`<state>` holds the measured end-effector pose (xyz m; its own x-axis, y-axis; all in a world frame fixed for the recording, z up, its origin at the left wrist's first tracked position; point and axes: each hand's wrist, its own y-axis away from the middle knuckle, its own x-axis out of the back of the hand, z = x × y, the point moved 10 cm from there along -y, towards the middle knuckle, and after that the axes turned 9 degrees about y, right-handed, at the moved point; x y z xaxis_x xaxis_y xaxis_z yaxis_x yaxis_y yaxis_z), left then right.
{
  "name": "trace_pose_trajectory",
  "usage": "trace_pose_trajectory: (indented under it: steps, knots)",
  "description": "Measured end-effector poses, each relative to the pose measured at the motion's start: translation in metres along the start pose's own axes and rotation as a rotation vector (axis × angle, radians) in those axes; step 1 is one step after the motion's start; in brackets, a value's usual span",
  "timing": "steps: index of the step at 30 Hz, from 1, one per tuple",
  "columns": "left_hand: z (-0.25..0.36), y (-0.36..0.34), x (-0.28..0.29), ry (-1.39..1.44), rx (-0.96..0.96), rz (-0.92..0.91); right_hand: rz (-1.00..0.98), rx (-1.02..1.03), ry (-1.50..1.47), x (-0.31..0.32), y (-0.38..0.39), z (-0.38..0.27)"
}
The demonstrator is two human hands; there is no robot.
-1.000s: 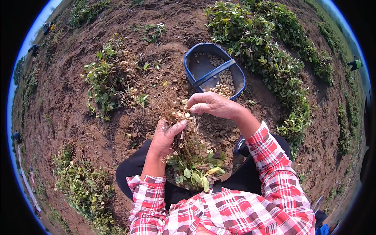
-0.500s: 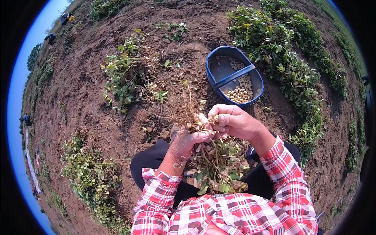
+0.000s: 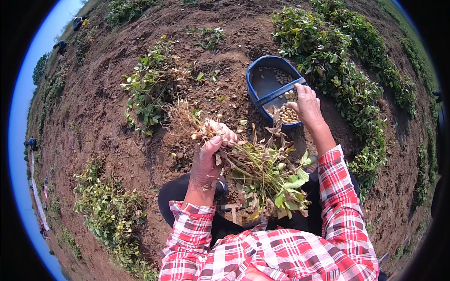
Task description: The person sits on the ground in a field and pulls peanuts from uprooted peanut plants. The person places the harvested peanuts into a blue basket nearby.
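Observation:
My left hand is closed round the stems of an uprooted peanut plant, just below its roots. The dry roots, with a few pale pods still attached, stick out beyond my fingers to the upper left. Green and browning leaves hang to the lower right over my lap. Over the near right rim of a blue bucket, my right hand is open, thumb and fingers apart. Loose peanut pods lie in the bucket beneath it, on both sides of its crossbar handle. My right palm is partly hidden.
Pulled peanut plants lie in heaps at the left and nearer left. A long leafy row runs down the right side. Brown, clumpy soil surrounds me. A distant person is at the upper left.
My right hand has left the roots and moved up and right to the bucket. My left hand has shifted slightly left and tilted the plant, its leaves swinging rightward.

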<state>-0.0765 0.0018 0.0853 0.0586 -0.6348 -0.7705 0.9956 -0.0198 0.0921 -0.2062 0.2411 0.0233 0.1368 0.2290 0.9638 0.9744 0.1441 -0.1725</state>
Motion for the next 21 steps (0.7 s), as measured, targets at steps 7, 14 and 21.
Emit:
trace_pose_trajectory:
  steps: [7,14,21]
  knots:
    - [0.047,0.003,0.004,-0.709,-0.104,0.183,-0.134,0.267,-0.322,-0.011,0.007,-0.073]
    - [0.155,0.026,0.002,-1.861,-0.675,0.009,-0.371,0.354,-0.169,-0.077,0.039,-0.081]
    - [0.248,0.148,0.209,-2.435,-0.129,0.461,-0.494,0.356,-0.165,-0.113,0.054,-0.072]
